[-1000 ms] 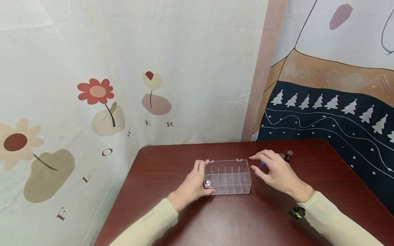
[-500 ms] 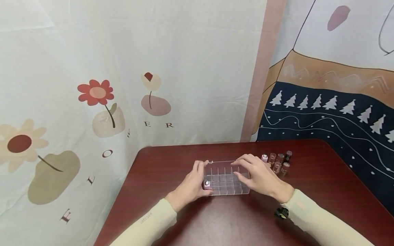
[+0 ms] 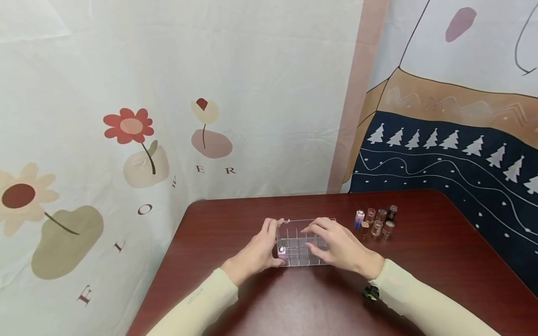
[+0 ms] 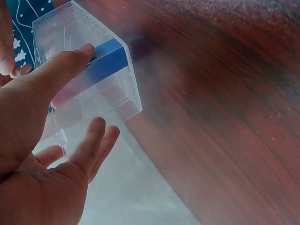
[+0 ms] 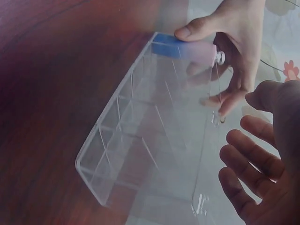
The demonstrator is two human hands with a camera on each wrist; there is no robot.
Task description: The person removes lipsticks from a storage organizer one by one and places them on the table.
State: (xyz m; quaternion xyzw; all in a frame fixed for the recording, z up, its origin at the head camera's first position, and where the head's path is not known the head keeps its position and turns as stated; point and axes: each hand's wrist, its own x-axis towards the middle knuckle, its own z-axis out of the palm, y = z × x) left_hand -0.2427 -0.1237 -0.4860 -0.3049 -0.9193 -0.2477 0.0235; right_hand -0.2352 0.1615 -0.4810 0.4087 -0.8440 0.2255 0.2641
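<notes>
On the table stands a clear plastic compartment box [image 3: 298,243], its right end partly hidden by a hand in the head view. My left hand [image 3: 255,248] grips its left end, thumb on the front wall and fingers behind. In the front left compartment stands a square pink-and-blue tube [image 5: 183,50] with a clear knob on top; the left thumb [image 4: 70,63] lies across it, outside the wall. My right hand [image 3: 342,243] hovers over the right part of the box with loosely bent, spread fingers [image 5: 248,154] and nothing between them.
To the right of the box, a second pink-and-blue tube [image 3: 359,219] stands beside several small clear and brown containers [image 3: 377,228] and a black one [image 3: 392,213]. A printed curtain [image 3: 273,116] hangs behind the dark red table [image 3: 227,219].
My right hand has moved left from beside the small containers to over the box, which uncovers the group on the table. The left hand keeps its grip on the box.
</notes>
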